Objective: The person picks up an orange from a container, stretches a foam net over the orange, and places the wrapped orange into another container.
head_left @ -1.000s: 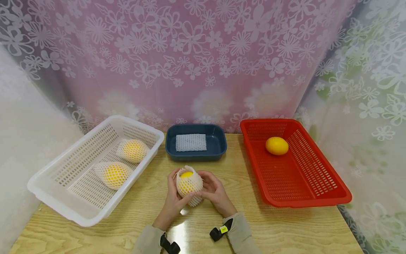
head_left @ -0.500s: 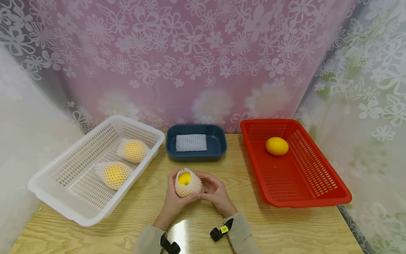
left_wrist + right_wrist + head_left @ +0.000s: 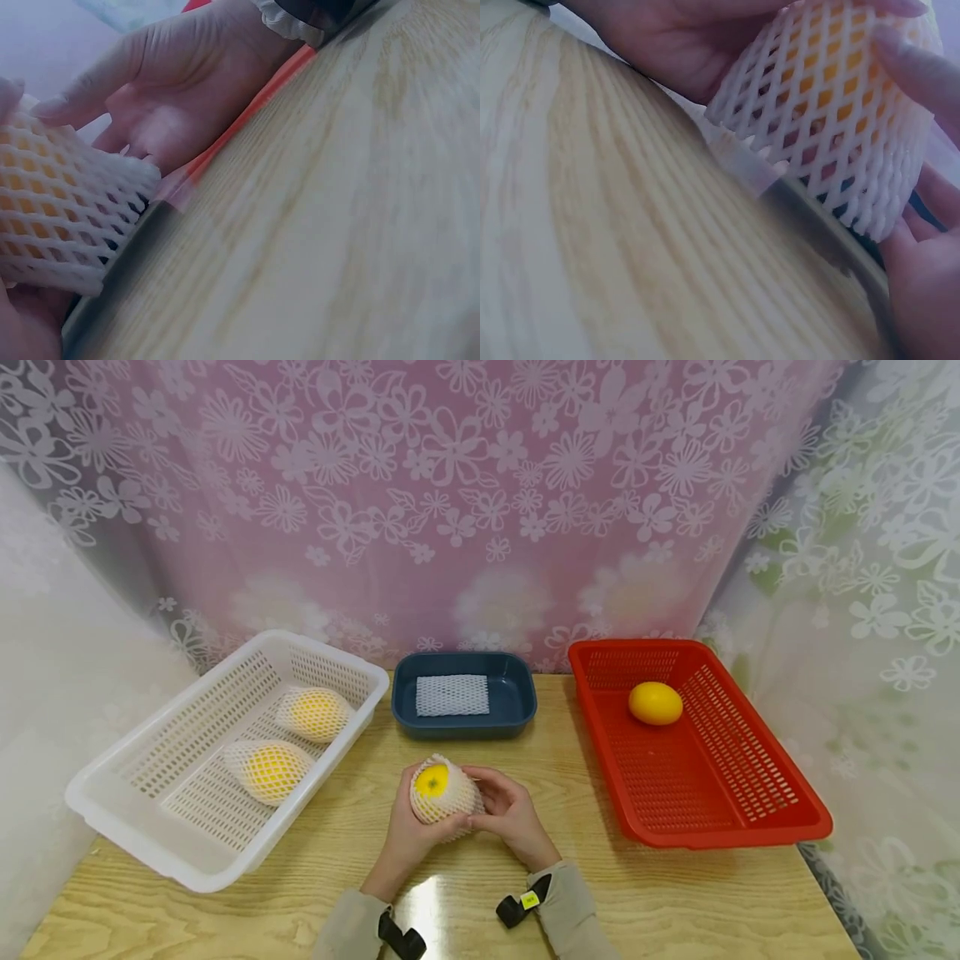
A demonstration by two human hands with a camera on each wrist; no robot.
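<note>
Between the two hands is a yellow fruit (image 3: 431,782) inside a white foam net sleeve (image 3: 457,797). Its bare end, with a small dark stem mark, shows at the sleeve's opening and faces up and to the left. The left hand (image 3: 407,833) curls round the fruit from the left, thumb across the front. From the right, the right hand (image 3: 519,827) holds the sleeve with its thumb in front and its fingers behind. In the right wrist view, the net's loose end (image 3: 855,187) hangs past the fruit. Some fingertips are hidden behind the net.
A white basket (image 3: 157,860) on the left holds two netted yellow fruits (image 3: 273,772). At the back, a dark blue tray (image 3: 513,697) contains flat white foam netting (image 3: 452,695). One bare yellow fruit (image 3: 656,703) lies in the red basket (image 3: 720,841) on the right.
The fruit has tilted, so its bare end now faces more to the left and toward the camera. The sleeve's lower end has swung back under the hands. Both hands keep their hold.
</note>
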